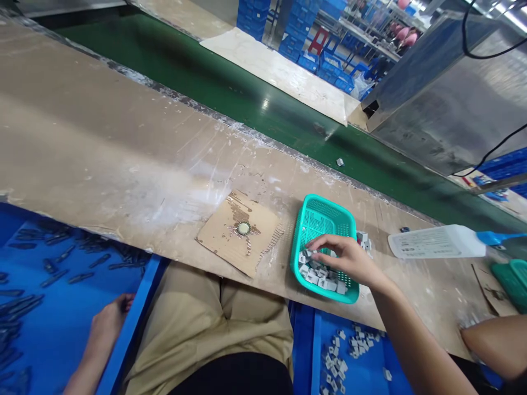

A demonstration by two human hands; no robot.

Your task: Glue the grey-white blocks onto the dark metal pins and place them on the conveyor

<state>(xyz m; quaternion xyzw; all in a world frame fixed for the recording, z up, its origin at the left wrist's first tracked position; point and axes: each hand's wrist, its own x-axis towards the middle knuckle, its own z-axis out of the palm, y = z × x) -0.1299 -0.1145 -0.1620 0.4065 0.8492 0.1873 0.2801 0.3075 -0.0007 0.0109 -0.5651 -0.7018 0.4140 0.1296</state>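
Note:
My right hand (343, 255) reaches into a green plastic basket (354, 227) on the bench. Its thumb and forefinger close on a small grey-white block (308, 253) at the left of a pile of similar blocks (321, 278). Low on the left, my left hand (110, 319) is beside the inner wall of a blue bin (142, 299). Its fingers are curled, and whatever they hold is hidden. Dark slender parts (53, 277) lie scattered in that bin. Between the hands, a cardboard piece (218, 236) bears a round cap (244, 228) and wet brown stains.
A clear bottle with a blue nozzle (436, 241) lies on the bench at right. Another blue bin (370, 367) holds more grey blocks. One block (340, 162) sits on the green conveyor belt (263, 109). Another person's arm (494, 340) rests at the right edge.

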